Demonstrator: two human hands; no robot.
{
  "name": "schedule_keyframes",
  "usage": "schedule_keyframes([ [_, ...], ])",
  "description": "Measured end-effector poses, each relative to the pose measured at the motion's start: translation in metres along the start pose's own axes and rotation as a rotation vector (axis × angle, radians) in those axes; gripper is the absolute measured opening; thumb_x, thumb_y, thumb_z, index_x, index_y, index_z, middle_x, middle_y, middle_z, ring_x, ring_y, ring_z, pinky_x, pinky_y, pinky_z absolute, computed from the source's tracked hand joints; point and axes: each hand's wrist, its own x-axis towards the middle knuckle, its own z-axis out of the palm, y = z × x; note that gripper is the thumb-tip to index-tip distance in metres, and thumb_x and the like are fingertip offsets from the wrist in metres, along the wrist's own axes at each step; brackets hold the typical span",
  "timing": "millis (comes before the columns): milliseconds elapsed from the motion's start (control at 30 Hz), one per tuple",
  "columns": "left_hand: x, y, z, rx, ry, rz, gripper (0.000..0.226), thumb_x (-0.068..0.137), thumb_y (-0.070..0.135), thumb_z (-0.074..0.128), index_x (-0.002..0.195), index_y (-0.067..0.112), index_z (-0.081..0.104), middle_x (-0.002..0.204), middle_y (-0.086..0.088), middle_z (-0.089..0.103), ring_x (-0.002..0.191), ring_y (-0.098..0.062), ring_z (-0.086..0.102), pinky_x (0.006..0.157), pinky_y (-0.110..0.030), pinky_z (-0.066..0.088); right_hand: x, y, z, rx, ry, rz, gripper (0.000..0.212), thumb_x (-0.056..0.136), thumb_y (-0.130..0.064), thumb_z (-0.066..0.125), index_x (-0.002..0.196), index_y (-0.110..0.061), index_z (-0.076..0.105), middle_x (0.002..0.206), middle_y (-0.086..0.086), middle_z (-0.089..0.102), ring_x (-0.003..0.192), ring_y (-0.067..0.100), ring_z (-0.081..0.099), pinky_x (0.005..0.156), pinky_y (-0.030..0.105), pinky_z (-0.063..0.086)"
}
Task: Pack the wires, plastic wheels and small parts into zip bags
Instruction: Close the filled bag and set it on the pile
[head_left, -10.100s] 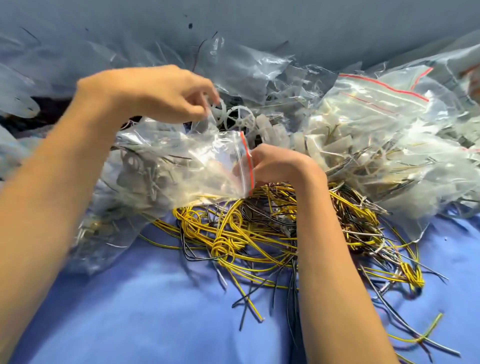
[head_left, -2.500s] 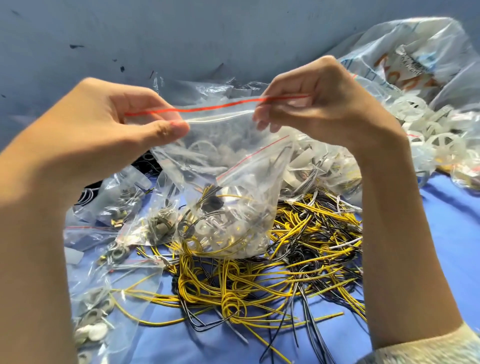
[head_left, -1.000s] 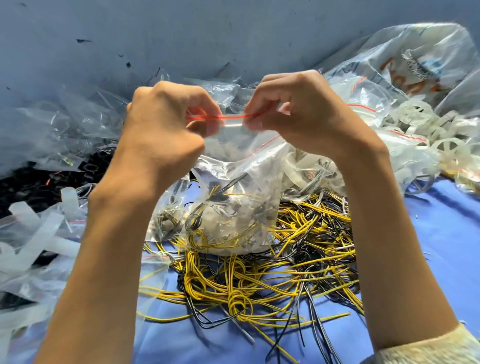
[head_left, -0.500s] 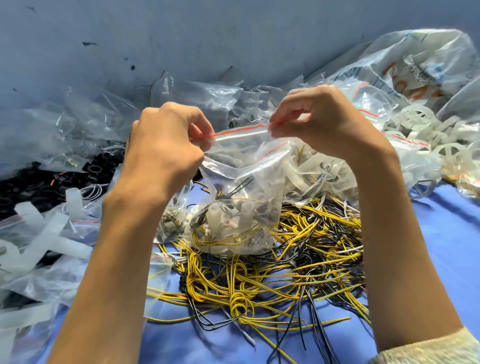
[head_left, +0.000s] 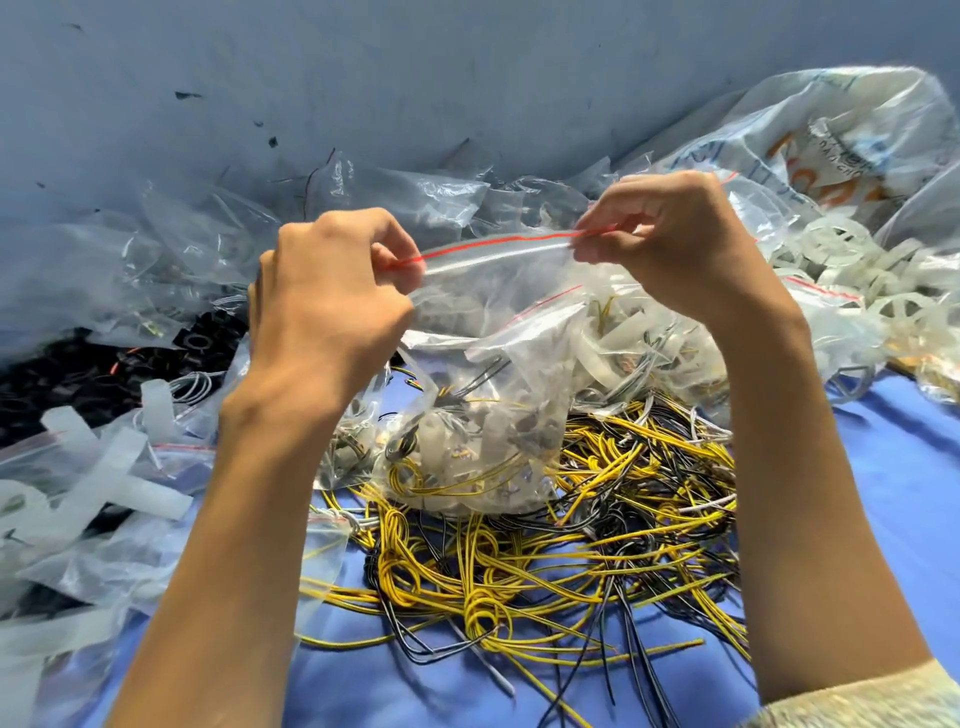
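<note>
I see both hands raised over the pile. The left hand (head_left: 327, 306) is clenched, thumb and fingers pinching the left end of the red seal (head_left: 493, 243). The right hand (head_left: 675, 249) pinches the right end of the same seal between thumb and fingertips. The seal is stretched between them, the right end higher. I cannot tell whether it is pressed closed along its length.

The bag (head_left: 498, 395) hangs from the seal between the two forearms. Its lower end holds coiled yellow wire and small pale and dark parts, and it sits on the far edge of the wires (head_left: 597, 530).

The wires, yellow and black, lie loose and tangled on the blue cloth (head_left: 909, 467). White wheels (head_left: 844, 244) lie at the far right, some inside clear bags. A large printed bag (head_left: 831, 130) rests behind them against the wall (head_left: 363, 78). At the left lie black parts (head_left: 52, 374) and pale strips (head_left: 109, 467) among more clear bags. A light sleeve (head_left: 857, 701) shows on the right arm.
</note>
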Motion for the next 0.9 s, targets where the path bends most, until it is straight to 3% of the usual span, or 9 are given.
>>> schedule_keyframes([
  [67, 0.003, -0.002, 0.001, -0.048, -0.02, 0.019, 0.013, 0.082, 0.018, 0.068, 0.08, 0.03, 0.063, 0.077, 0.006, 0.064, 0.087, -0.024, 0.063, 0.085, -0.038, 0.052, -0.001, 0.0, 0.001, 0.058, 0.007, 0.001, 0.021, 0.073, -0.005, 0.076, 0.078, -0.024, 0.07, 0.066, 0.001, 0.066, 0.059, 0.002, 0.054, 0.062, 0.017, 0.044],
  [233, 0.005, -0.007, 0.004, -0.128, -0.064, 0.042, 0.02, 0.082, 0.019, 0.072, 0.072, 0.032, 0.061, 0.07, 0.009, 0.063, 0.073, -0.013, 0.058, 0.07, -0.023, 0.041, 0.001, 0.001, 0.002, 0.203, 0.068, -0.055, 0.019, 0.073, -0.01, 0.076, 0.076, -0.027, 0.07, 0.062, -0.012, 0.066, 0.058, 0.009, 0.06, 0.063, 0.024, 0.049],
  [367, 0.004, -0.004, 0.007, -0.175, 0.02, 0.063, 0.027, 0.078, 0.007, 0.068, 0.069, 0.032, 0.064, 0.069, 0.014, 0.065, 0.077, -0.01, 0.066, 0.078, -0.03, 0.054, -0.001, 0.004, 0.012, 0.253, -0.071, 0.011, 0.012, 0.08, -0.023, 0.072, 0.087, -0.027, 0.064, 0.073, -0.003, 0.069, 0.067, 0.01, 0.061, 0.067, 0.028, 0.049],
  [467, 0.005, -0.002, 0.011, -0.23, 0.037, 0.051, 0.016, 0.082, 0.014, 0.07, 0.077, 0.028, 0.063, 0.075, 0.007, 0.067, 0.077, -0.008, 0.065, 0.08, -0.023, 0.052, -0.004, 0.006, 0.02, 0.289, -0.399, 0.151, 0.044, 0.064, -0.055, 0.077, 0.099, -0.038, 0.056, 0.097, -0.021, 0.066, 0.093, -0.003, 0.061, 0.078, 0.013, 0.047],
  [533, 0.006, -0.002, 0.013, -0.265, -0.037, 0.059, 0.007, 0.086, 0.021, 0.069, 0.085, 0.023, 0.062, 0.083, 0.005, 0.068, 0.075, -0.002, 0.062, 0.076, -0.013, 0.047, -0.004, 0.002, 0.031, 0.229, -0.522, 0.165, 0.07, 0.056, -0.069, 0.076, 0.117, -0.047, 0.051, 0.12, -0.023, 0.057, 0.11, -0.008, 0.053, 0.099, 0.022, 0.043],
  [600, 0.005, -0.001, 0.015, -0.289, -0.157, 0.095, 0.012, 0.087, 0.028, 0.068, 0.096, 0.02, 0.064, 0.093, 0.003, 0.07, 0.087, -0.006, 0.064, 0.082, -0.018, 0.047, -0.004, -0.006, 0.04, 0.25, -0.544, 0.168, 0.089, 0.06, -0.063, 0.075, 0.134, -0.023, 0.046, 0.132, -0.004, 0.057, 0.111, 0.003, 0.055, 0.105, 0.037, 0.042],
  [700, 0.003, 0.0, 0.013, -0.391, -0.229, 0.163, 0.013, 0.084, 0.029, 0.07, 0.095, 0.023, 0.067, 0.094, 0.003, 0.072, 0.091, -0.007, 0.066, 0.086, -0.022, 0.051, -0.005, -0.016, 0.041, 0.271, -0.531, 0.137, 0.074, 0.065, -0.055, 0.076, 0.112, -0.004, 0.051, 0.103, 0.015, 0.059, 0.086, 0.016, 0.054, 0.087, 0.056, 0.044],
  [833, 0.006, -0.005, 0.007, -0.424, -0.131, 0.191, 0.006, 0.083, 0.026, 0.072, 0.088, 0.024, 0.07, 0.085, 0.003, 0.072, 0.076, -0.003, 0.064, 0.074, -0.017, 0.05, -0.007, -0.018, 0.03, 0.32, -0.465, 0.106, 0.042, 0.071, -0.04, 0.075, 0.098, -0.016, 0.055, 0.108, 0.015, 0.062, 0.094, 0.013, 0.057, 0.091, 0.043, 0.045],
  [900, 0.007, -0.01, 0.004, -0.413, -0.099, 0.164, 0.006, 0.083, 0.027, 0.072, 0.087, 0.023, 0.071, 0.085, 0.002, 0.072, 0.076, -0.003, 0.065, 0.073, -0.017, 0.05, -0.006, -0.019, 0.026, 0.327, -0.374, 0.083, 0.027, 0.079, -0.037, 0.068, 0.094, -0.018, 0.057, 0.099, 0.017, 0.063, 0.088, 0.015, 0.057, 0.08, 0.036, 0.043],
])
